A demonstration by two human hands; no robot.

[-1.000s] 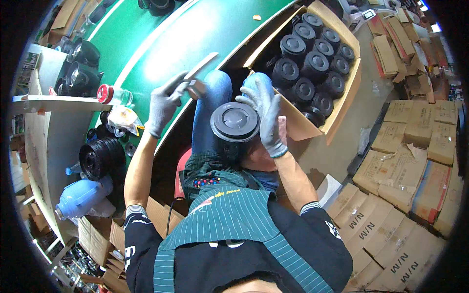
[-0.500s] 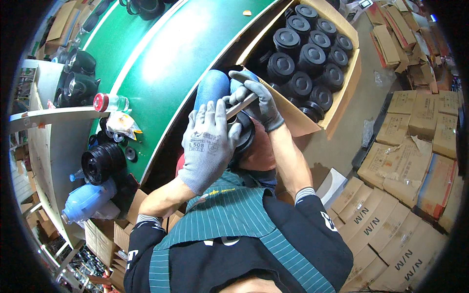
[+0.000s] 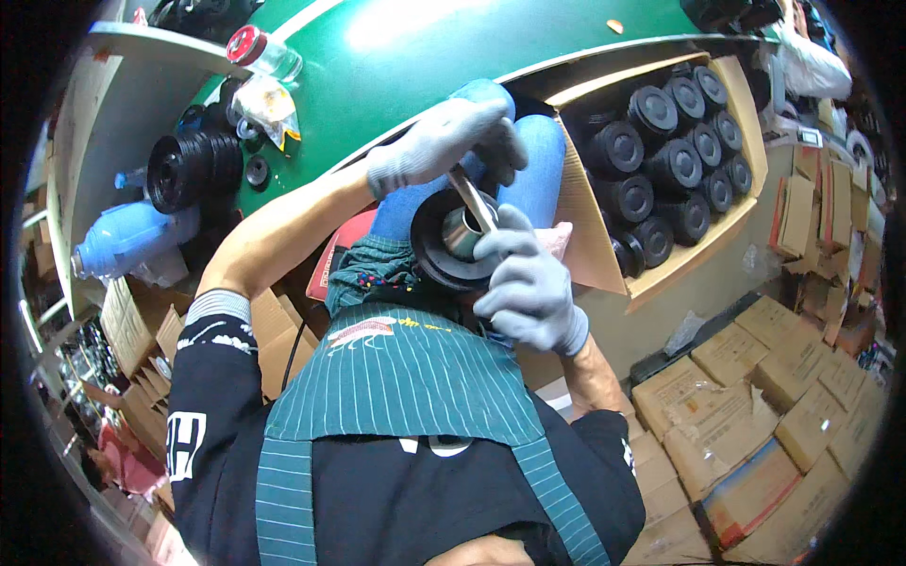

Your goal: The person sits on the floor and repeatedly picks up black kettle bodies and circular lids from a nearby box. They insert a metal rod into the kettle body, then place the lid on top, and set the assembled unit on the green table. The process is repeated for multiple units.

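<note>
A black round part (image 3: 427, 247) with a wide rim rests in my lap, and a shiny metal cylinder (image 3: 461, 232) stands in its middle. Across the cylinder's top lies a flat metal bar (image 3: 471, 196), slanting from upper left to lower right. Gloved in grey, my left hand (image 3: 451, 141) is closed over the bar's far end, its fingertips partly hidden. My right hand (image 3: 530, 281), gloved too, has curled fingers at the bar's near end, beside the black part's rim. Both ends of the bar are covered by the gloves.
On my right, an open cardboard box (image 3: 604, 241) holds several black round parts (image 3: 651, 111). The green table (image 3: 377, 104) carries a red-lidded jar (image 3: 274, 57), a plastic bag (image 3: 267, 106) and stacked black rings (image 3: 193, 170). A blue bottle (image 3: 132, 238) and stacked cartons (image 3: 698, 415) stand nearby.
The view has turned. The bar has swung round, from rising rightward to slanting down rightward. My left hand is now at its far end, my right at its near end; the black part shows more.
</note>
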